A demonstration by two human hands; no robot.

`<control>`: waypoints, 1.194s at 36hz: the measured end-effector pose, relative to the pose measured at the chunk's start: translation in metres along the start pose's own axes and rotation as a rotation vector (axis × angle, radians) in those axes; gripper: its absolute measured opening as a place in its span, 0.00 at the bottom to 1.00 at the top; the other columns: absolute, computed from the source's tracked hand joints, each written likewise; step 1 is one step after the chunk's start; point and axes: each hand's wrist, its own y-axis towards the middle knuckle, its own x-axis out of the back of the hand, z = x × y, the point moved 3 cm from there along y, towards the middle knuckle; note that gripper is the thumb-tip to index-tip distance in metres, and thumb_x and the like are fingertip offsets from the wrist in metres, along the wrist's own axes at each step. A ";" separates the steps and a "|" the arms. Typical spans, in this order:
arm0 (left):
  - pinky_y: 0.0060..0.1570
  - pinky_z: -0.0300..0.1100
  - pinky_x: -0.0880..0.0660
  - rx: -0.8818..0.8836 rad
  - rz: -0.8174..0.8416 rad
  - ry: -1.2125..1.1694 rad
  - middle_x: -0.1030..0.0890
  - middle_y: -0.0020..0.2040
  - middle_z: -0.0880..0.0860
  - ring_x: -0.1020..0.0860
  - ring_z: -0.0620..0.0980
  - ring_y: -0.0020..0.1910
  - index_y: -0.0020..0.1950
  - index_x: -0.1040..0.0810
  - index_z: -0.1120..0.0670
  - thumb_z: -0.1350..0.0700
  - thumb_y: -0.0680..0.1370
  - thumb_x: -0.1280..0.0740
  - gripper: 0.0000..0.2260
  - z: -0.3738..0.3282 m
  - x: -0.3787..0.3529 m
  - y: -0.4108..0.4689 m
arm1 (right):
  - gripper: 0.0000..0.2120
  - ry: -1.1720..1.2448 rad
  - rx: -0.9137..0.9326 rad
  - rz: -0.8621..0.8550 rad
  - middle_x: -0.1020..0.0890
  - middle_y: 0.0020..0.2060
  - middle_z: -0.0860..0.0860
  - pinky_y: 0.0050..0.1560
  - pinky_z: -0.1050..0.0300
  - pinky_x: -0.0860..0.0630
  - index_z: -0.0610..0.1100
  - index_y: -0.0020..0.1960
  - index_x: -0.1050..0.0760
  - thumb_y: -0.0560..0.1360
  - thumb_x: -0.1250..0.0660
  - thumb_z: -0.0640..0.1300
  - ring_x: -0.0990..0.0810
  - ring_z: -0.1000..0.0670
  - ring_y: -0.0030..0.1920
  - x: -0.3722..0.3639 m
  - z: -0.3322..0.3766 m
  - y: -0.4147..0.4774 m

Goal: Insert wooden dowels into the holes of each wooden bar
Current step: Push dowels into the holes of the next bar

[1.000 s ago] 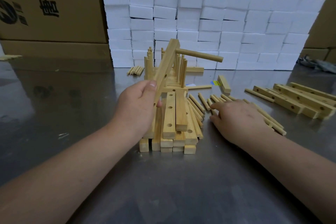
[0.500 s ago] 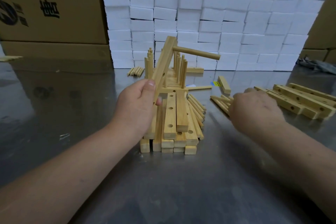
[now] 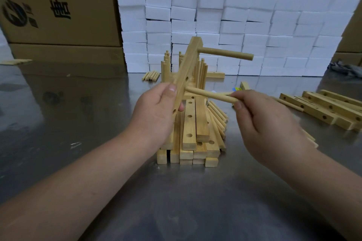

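Observation:
My left hand (image 3: pixel 156 111) grips a wooden bar (image 3: pixel 188 68) with several holes, held tilted above the stack. One dowel (image 3: pixel 225 54) sticks out to the right from the bar's top hole. My right hand (image 3: pixel 262 123) pinches a second dowel (image 3: pixel 211 95) whose left tip meets the bar at a lower hole. Under both hands lies a stack of drilled bars (image 3: pixel 193 135). Loose dowels (image 3: pixel 217 115) lean along its right side.
Finished bars with upright dowels (image 3: pixel 199 70) stand behind the stack. More drilled bars (image 3: pixel 323 107) lie at right on the metal table (image 3: pixel 186 201). A small dowel bundle (image 3: pixel 150 75) lies far back. White foam blocks (image 3: pixel 235 25) and cardboard boxes (image 3: pixel 58 6) form the back wall.
My right hand left the loose dowels on the table, lifted with one dowel and brought its tip to the bar. My left hand kept the bar tilted in place.

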 end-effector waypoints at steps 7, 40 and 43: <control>0.32 0.25 0.31 -0.042 0.091 -0.003 0.25 0.36 0.44 0.26 0.32 0.34 0.71 0.32 0.47 0.53 0.82 0.47 0.18 -0.003 -0.001 -0.002 | 0.20 0.060 0.029 -0.062 0.32 0.34 0.62 0.33 0.66 0.39 0.46 0.57 0.25 0.74 0.50 0.49 0.32 0.61 0.34 0.003 0.000 -0.002; 0.32 0.22 0.32 -0.214 0.127 -0.039 0.23 0.31 0.33 0.28 0.34 0.31 0.67 0.30 0.46 0.58 0.78 0.38 0.18 -0.009 -0.003 -0.006 | 0.16 0.009 0.172 -0.087 0.31 0.34 0.57 0.34 0.70 0.37 0.41 0.54 0.23 0.75 0.44 0.46 0.34 0.58 0.32 0.005 -0.001 -0.008; 0.31 0.23 0.32 -0.226 0.132 -0.036 0.24 0.30 0.33 0.28 0.34 0.30 0.65 0.30 0.44 0.60 0.77 0.38 0.18 -0.010 -0.004 -0.006 | 0.16 0.003 0.193 -0.103 0.30 0.33 0.56 0.32 0.68 0.36 0.40 0.53 0.23 0.75 0.46 0.46 0.32 0.55 0.32 0.006 -0.001 -0.009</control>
